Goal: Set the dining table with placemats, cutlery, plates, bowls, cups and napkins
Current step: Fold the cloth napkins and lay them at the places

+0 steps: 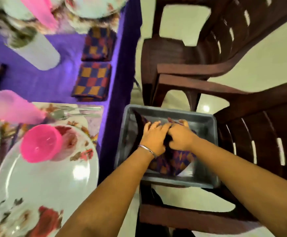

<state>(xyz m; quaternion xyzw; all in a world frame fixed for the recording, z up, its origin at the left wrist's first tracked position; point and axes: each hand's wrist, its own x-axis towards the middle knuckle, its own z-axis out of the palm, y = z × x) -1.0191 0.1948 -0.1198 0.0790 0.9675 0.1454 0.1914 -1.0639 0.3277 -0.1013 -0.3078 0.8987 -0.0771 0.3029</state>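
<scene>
left hand (154,136): in the grey tub (206,121), knuckles up, fingers curled into the checked cloth (175,161); thin bangle on the wrist
right hand (180,136): touching the left hand, fingers bunched and gripping the same cloth (fingertips partly hidden in the folds)
checked cloth: crumpled napkin, purple/orange/red squares, lying in the tub under both hands, spilling toward the tub's near wall
grey tub: rectangular, sitting on the seat of the near brown chair (267,147), just beside the table edge
far brown chair (190,53): beyond the tub, next to the near chair
folded napkins: two on the purple tablecloth (37,84), left of and beyond the tub; near one (92,81), far one (98,43), almost touching each other
plate (42,182): white with flower print, left of the tub, on the table's near end
pink cup (39,142): on its side on the plate's far rim
fork and spoon (74,112): just beyond the plate, on a flower-print placemat (95,122)
white cup (38,52): far left of the tub, blurred
</scene>
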